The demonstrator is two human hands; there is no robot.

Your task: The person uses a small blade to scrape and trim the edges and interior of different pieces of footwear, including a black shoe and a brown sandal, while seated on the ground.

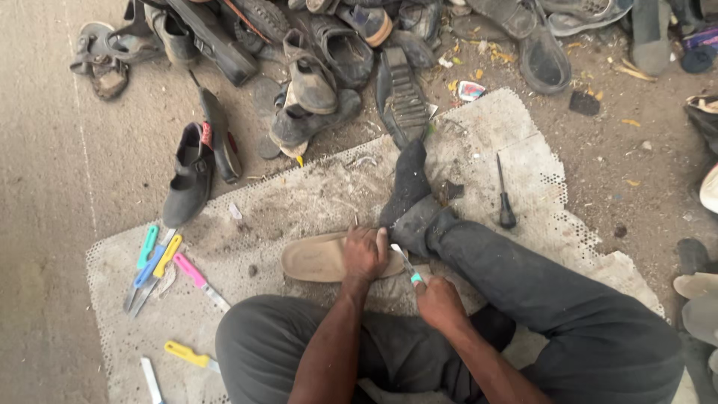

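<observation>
I sit on a perforated grey mat [516,157] with one leg stretched out, the foot in a dark sock [407,183]. My left hand [364,253] presses down on a tan shoe insole [318,258] lying flat on the mat. My right hand [437,299] grips a small knife with a teal handle [410,271], its blade pointing toward the insole's right end, beside my left hand.
Several coloured-handled knives [161,262] lie at the mat's left, a yellow-handled one [187,354] nearer me. A dark awl [505,198] lies at the right. A pile of worn shoes and sandals [321,60] covers the ground ahead. A black shoe [191,176] sits at the left.
</observation>
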